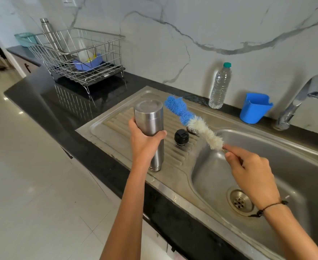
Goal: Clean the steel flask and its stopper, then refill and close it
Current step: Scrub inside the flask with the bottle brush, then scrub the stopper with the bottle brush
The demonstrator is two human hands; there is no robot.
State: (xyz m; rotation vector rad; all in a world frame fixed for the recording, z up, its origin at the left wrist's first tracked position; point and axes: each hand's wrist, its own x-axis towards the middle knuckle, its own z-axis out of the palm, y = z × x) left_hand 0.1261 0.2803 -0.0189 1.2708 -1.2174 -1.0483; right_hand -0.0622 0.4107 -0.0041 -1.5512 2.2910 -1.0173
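Nearest the camera, at about 5 o'clock, the sink basin [278, 152] shows its drain [240, 202], and above it the right hand [252, 171] pinches the wire handle of a bottle brush [193, 121] between thumb and curled fingers; the bristles run up toward 11 o'clock, white near the hand and blue at the far tip. At 9 o'clock from that hand, the left hand [145, 141] has fingers and thumb wrapped round the steel flask [150, 126], which is held upside down, its flat base uppermost and its mouth down at the ribbed draining board [116, 119]; I cannot tell whether the mouth touches the board. Between flask and brush the black stopper [181, 136] stands on the board, apart from both. Farther off at 1 o'clock stand a clear water bottle [220, 87], a blue tub [254, 108] and the tap [301, 100]. Farthest, at 11 o'clock, a wire dish rack [79, 59] holds a second steel bottle [48, 32]
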